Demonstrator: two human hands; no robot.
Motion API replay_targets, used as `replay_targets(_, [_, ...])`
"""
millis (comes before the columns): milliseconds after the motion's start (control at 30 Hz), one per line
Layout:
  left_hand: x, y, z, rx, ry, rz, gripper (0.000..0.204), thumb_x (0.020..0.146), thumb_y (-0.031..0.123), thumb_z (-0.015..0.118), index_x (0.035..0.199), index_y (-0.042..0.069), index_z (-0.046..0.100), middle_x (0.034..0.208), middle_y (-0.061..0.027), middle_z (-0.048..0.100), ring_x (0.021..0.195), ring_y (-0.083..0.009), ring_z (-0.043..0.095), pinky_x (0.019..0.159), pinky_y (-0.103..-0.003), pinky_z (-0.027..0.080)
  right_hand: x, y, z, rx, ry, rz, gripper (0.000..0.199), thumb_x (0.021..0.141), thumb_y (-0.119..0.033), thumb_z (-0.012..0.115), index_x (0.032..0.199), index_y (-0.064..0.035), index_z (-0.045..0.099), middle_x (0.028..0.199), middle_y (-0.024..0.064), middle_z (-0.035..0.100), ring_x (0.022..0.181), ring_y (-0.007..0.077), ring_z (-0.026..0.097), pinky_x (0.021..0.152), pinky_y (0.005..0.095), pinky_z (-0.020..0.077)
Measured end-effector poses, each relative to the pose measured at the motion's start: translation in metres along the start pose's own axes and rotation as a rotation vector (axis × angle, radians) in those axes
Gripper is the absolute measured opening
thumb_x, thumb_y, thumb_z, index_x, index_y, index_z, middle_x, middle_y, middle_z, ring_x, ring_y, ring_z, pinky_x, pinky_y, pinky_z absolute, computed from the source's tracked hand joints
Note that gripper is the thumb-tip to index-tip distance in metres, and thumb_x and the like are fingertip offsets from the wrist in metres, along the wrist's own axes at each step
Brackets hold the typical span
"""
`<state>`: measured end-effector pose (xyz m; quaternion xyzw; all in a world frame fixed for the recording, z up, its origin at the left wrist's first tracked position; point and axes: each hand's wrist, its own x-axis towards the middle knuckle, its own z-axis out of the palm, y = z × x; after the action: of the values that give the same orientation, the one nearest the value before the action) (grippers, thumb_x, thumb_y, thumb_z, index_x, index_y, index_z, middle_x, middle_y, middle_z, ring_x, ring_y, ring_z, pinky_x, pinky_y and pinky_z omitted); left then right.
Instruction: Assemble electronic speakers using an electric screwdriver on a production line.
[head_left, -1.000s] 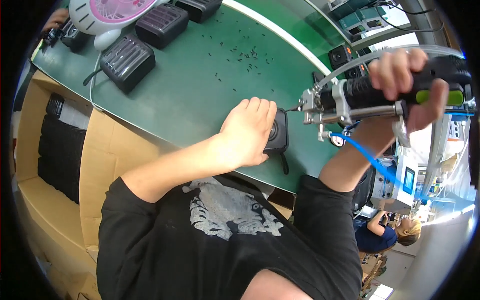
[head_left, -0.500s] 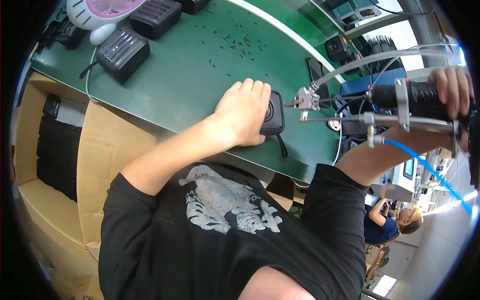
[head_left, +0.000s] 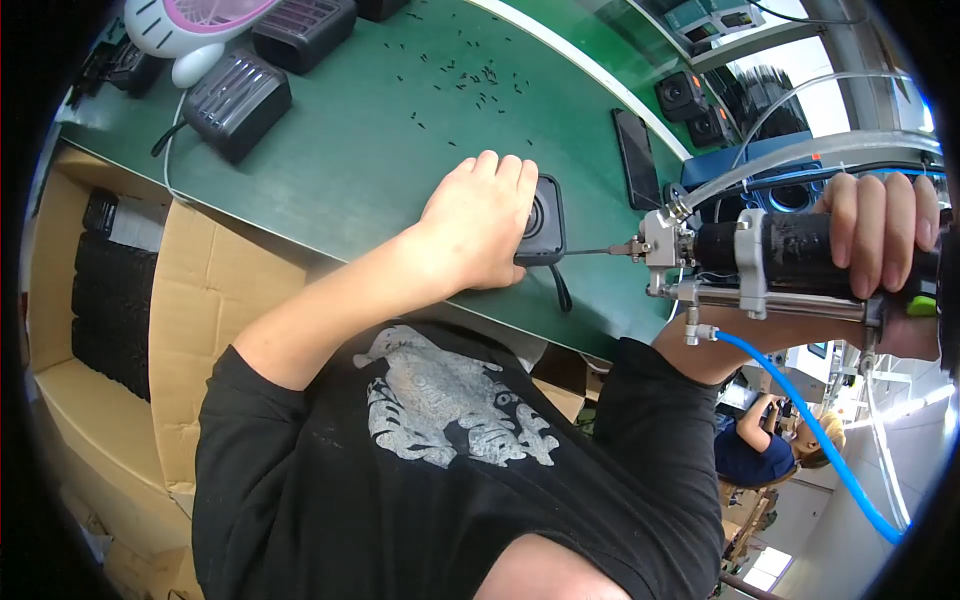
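On the green bench, my left hand point(head_left: 475, 215) is wrapped over a small black box-shaped device point(head_left: 550, 215) with rounded corners and a round ring on its visible face. A short black strap point(head_left: 563, 290) hangs from the device's near edge. My right hand point(head_left: 882, 235) grips the black handle of an automatic screwdriver point(head_left: 790, 250) with metal fittings, a clear hose and a blue air hose. The screwdriver lies sideways in the view, its thin bit reaching the near right corner of the device. Whether a screw sits under the bit is too small to tell.
Many small black screws point(head_left: 480, 80) are scattered farther back. Similar black devices point(head_left: 238, 105) and a white-and-pink fan point(head_left: 215, 10) stand at the left. A phone point(head_left: 636, 158) lies at the right. An open cardboard box point(head_left: 220, 330) is at lower left; another person point(head_left: 760, 450) sits beyond.
The screwdriver has come down toward the device, and its bit now meets the near right corner. My right hand has moved with it. My left hand stays on the device.
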<state>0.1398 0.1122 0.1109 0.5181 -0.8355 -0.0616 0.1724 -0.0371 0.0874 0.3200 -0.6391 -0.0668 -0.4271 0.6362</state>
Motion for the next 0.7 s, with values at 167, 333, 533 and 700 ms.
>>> replay_targets(167, [-0.002, 0.0, -0.001, -0.018, -0.003, -0.032, 0.078, 0.062, 0.039, 0.084, 0.115, -0.006, 0.05, 0.103, -0.0139, 0.056, 0.101, -0.0261, 0.055, 0.091, -0.034, 0.048, -0.002, -0.009, -0.01, -0.082, -0.065, 0.102, 0.063, 0.096, -0.059, 0.048, 0.119, -0.0003, 0.045, 0.088, 0.0145, 0.055, 0.069, 0.0281, 0.058, 0.059, 0.0433, 0.0478])
replay_targets(333, [-0.002, 0.001, 0.001, -0.021, 0.025, -0.013, 0.079, 0.061, 0.04, 0.084, 0.115, -0.006, 0.05, 0.103, -0.0135, 0.056, 0.1, -0.0258, 0.055, 0.09, -0.034, 0.048, 0.005, -0.018, -0.021, -0.094, -0.207, 0.184, 0.055, 0.097, -0.048, 0.053, 0.123, -0.0009, 0.042, 0.091, 0.0133, 0.054, 0.072, 0.0278, 0.058, 0.063, 0.0443, 0.0483])
replay_targets(533, [-0.002, -0.002, 0.002, -0.034, 0.019, -0.014, 0.078, 0.061, 0.042, 0.084, 0.113, -0.006, 0.051, 0.102, -0.0128, 0.056, 0.099, -0.0248, 0.054, 0.089, -0.033, 0.048, 0.0, -0.004, -0.024, -0.053, -0.169, 0.143, 0.049, 0.097, -0.04, 0.058, 0.123, -0.0022, 0.042, 0.093, 0.0123, 0.053, 0.075, 0.028, 0.058, 0.065, 0.0455, 0.0489])
replay_targets(700, [-0.001, -0.002, 0.001, -0.032, 0.025, -0.01, 0.078, 0.061, 0.042, 0.085, 0.112, -0.006, 0.052, 0.1, -0.0118, 0.055, 0.098, -0.0244, 0.054, 0.09, -0.033, 0.047, -0.014, 0.021, -0.028, -0.21, -0.125, 0.088, 0.047, 0.076, -0.041, 0.078, 0.094, -0.0103, 0.046, 0.076, -0.0024, 0.055, 0.063, 0.0104, 0.057, 0.066, 0.0268, 0.0426])
